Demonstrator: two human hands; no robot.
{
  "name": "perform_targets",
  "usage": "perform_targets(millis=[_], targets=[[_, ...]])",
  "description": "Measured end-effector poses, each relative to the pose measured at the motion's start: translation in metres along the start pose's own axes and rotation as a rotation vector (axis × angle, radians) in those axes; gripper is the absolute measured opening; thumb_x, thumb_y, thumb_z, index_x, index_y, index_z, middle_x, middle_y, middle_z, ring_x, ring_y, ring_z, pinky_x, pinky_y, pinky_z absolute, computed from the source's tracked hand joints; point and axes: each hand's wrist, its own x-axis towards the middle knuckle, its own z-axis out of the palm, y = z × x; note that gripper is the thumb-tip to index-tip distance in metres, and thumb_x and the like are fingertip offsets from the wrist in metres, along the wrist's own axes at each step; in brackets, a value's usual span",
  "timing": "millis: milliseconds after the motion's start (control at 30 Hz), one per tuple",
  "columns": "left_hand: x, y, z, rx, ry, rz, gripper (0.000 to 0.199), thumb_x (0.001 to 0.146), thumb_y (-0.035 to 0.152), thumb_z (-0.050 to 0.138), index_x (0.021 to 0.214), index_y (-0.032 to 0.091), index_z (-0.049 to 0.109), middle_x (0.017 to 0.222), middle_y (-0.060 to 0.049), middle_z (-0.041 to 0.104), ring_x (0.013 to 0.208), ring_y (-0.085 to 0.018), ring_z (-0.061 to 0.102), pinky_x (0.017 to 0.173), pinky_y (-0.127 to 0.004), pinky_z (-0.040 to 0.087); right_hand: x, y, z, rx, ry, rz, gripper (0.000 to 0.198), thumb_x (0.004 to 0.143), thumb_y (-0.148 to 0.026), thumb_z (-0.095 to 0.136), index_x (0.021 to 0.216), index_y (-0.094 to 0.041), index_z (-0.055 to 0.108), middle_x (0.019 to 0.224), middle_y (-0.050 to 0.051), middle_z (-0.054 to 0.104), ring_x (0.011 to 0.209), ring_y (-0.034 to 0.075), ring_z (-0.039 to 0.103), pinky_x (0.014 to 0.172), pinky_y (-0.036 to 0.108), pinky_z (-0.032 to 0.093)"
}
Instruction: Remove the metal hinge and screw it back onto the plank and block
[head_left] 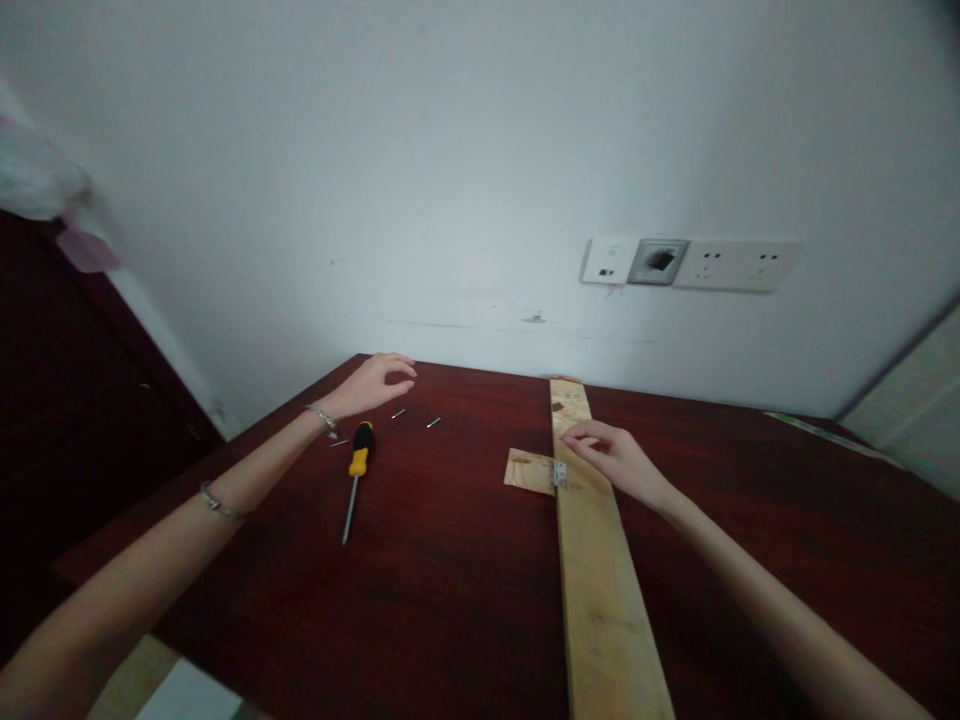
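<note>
My left hand (377, 383) hovers over the dark red table near its back left edge, thumb and fingers apart with nothing between them. Below it lie small metal screws (433, 423) and a screwdriver (360, 462) with a yellow and black handle, its shaft pointing toward me. My right hand (616, 458) is over a long wooden board (600, 600), thumb and fingertips pinched close together; anything between them is too small to make out. Just left of those fingertips, a metal hinge (560, 474) sits where a short wood piece (529, 471) meets the board's left side.
The dark red table (450, 600) reaches a white wall (450, 180) at the back. Sockets and a switch plate (735, 265) are on the wall at right. A thin flat strip (832, 438) lies along the table's back right. A dark door (75, 380) stands at left.
</note>
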Motion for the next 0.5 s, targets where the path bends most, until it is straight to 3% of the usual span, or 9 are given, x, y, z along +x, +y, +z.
perform_targets(millis=[100,233,500], targets=[[-0.028,-0.04,-0.013,0.056,-0.033,-0.079,0.03,0.083,0.04,0.052,0.09,0.017,0.069,0.115,-0.008,0.066,0.111,-0.02,0.058,0.104,-0.037,0.04,-0.001,-0.006,0.001,-0.029,-0.025,-0.023,0.034,0.085,-0.05,0.056,0.084,-0.02,0.072,0.095,0.009,0.073,0.09,0.024,0.067,0.075,0.034,0.055],[-0.071,-0.076,-0.015,0.2,-0.169,-0.227,0.027,0.081,0.034,0.051,0.089,0.016,0.069,0.105,-0.009,0.069,0.1,-0.02,0.061,0.095,-0.032,0.043,-0.001,-0.016,0.003,-0.094,-0.09,-0.081,0.035,0.086,-0.051,0.055,0.084,-0.021,0.071,0.094,0.008,0.073,0.084,0.022,0.067,0.067,0.031,0.056],[-0.127,-0.09,-0.007,0.3,-0.322,-0.401,0.03,0.081,0.038,0.055,0.094,0.018,0.071,0.105,-0.009,0.068,0.099,-0.024,0.057,0.088,-0.031,0.041,0.001,-0.024,0.007,-0.14,-0.124,-0.153,0.036,0.086,-0.053,0.054,0.086,-0.022,0.073,0.095,0.008,0.074,0.085,0.023,0.069,0.066,0.03,0.057]])
